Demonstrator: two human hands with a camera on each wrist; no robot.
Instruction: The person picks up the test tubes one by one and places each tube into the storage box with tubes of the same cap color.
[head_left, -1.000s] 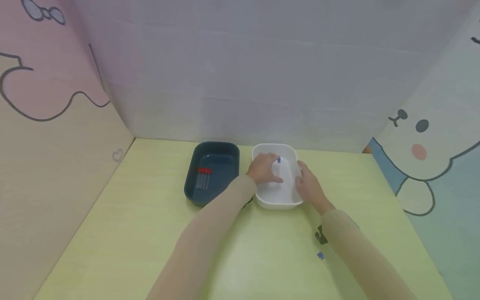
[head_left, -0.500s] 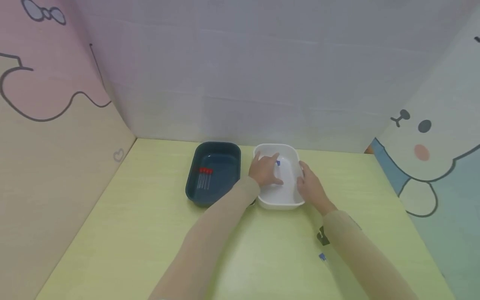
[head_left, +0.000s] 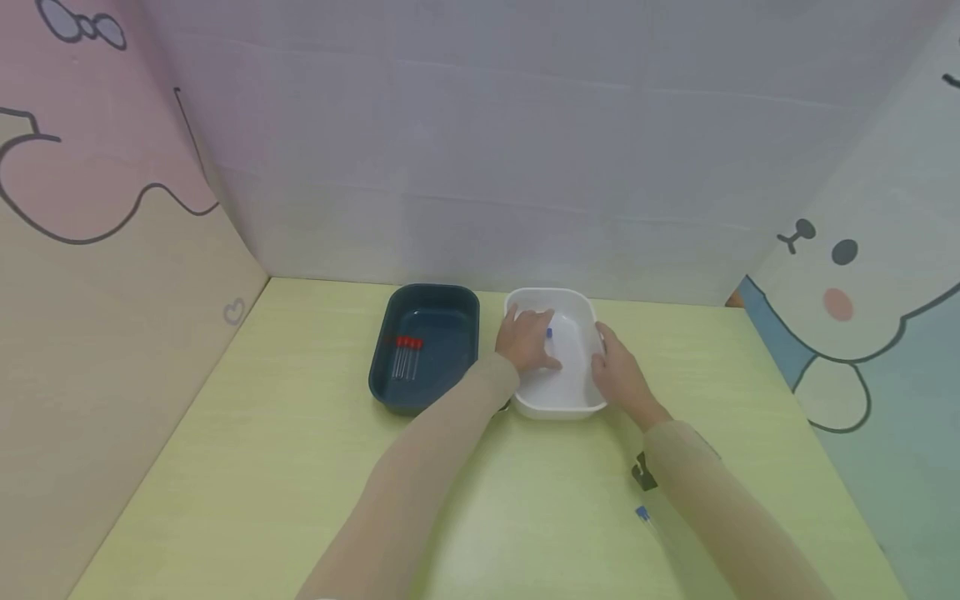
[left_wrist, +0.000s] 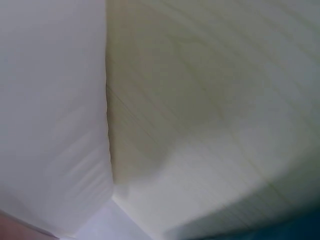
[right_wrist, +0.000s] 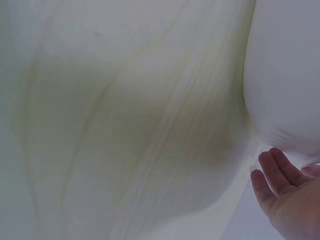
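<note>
My left hand point(head_left: 525, 340) reaches down into the white tray point(head_left: 553, 412), its thumb and index finger spread apart. Between them lies a thin clear tube with a blue cap point(head_left: 549, 332), partly hidden by the hand. At the tray's right side, my right hand point(head_left: 622, 379) holds the wall near the rim. The right wrist view shows that hand's fingers point(right_wrist: 277, 175) against the outside of the white tray point(right_wrist: 285, 70). In the left wrist view the tray's outer wall point(left_wrist: 52, 110) fills the left side, and only a sliver of skin shows at the lower left.
Left of the white tray stands a dark blue tray point(head_left: 442, 317) holding several clear tubes with red caps point(head_left: 408, 342). Another blue-capped tube point(head_left: 643, 514) lies on the yellow table point(head_left: 247, 467) beside the right forearm. Printed panels point(head_left: 480, 150) enclose the table at the back and sides.
My left fingertips have come off the blue cap level, and the tube in the white tray has shifted slightly left and nearer. The right hand stays at the tray's side.
</note>
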